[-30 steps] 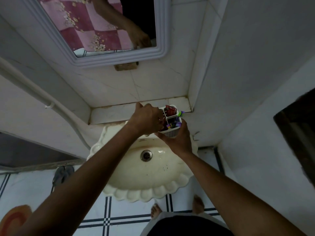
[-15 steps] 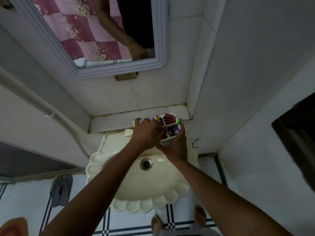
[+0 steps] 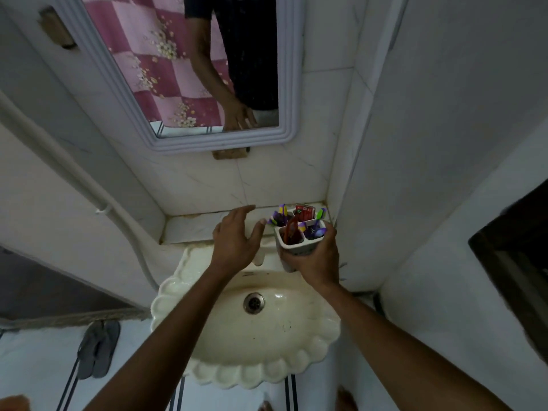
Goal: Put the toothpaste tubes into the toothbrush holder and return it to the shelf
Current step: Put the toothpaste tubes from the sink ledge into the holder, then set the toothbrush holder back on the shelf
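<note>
A: Item 1, largest?
B: Sink (image 3: 246, 345), cream, scalloped rim; above it the tiled shelf (image 3: 192, 226).

A: Item 2?
B: Toothbrush holder (image 3: 296, 247), white plastic, 4 compartments, upright, held over the back edge of the sink just in front of the shelf's right end. Likely rigid and light, somewhat top-heavy with its load (judgement only). Best taken around the lower body, as now.

A: Contents?
B: Red toothpaste tubes (image 3: 305, 212), soft and squeezable; toothbrushes (image 3: 318, 216) with purple and green handles.

A: Hands?
B: Right hand (image 3: 317, 262) wrapped around the holder from below. Left hand (image 3: 237, 238) spread, fingers loose, gripping nothing, beside the holder.

A: Change from 0.5 s back?
B: The left hand was then against the holder; it has since come away (the right alone carries it).
</note>
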### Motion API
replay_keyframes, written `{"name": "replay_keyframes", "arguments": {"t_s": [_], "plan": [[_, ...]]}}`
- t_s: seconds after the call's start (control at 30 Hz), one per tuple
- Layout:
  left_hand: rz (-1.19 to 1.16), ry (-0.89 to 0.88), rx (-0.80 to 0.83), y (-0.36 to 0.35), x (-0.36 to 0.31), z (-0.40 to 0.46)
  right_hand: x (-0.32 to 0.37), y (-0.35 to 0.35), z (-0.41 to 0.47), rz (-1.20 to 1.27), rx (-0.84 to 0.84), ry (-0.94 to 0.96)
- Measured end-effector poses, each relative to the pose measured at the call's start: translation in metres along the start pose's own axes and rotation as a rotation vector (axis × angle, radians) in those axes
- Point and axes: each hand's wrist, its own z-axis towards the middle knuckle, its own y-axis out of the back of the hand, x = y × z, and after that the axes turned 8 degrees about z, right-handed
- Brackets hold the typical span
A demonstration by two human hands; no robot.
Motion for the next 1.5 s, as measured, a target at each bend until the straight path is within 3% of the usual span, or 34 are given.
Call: {"name": "replay_keyframes", "arguments": {"t_s": [0.63, 0.97, 1.3, 1.5], "plan": [[-0.001, -0.334, -0.489, 0.208, -0.133, 0.081, 0.321, 0.083, 0.074, 0.293, -0.265, 0.683], [0.034, -0.551, -0.709, 0.332, -0.213, 0.112, 0.471, 0.136, 0.073, 0.398, -0.337, 0.898], [0.120, -0.583, -0.971, 0.425, -0.286, 0.156, 0.594, 0.182, 0.079, 0.391, -0.419, 0.980], [0.176, -0.568, -1.032, 0.454, -0.307, 0.201, 0.649, 0.201, 0.088, 0.364, -0.460, 1.023]]}}
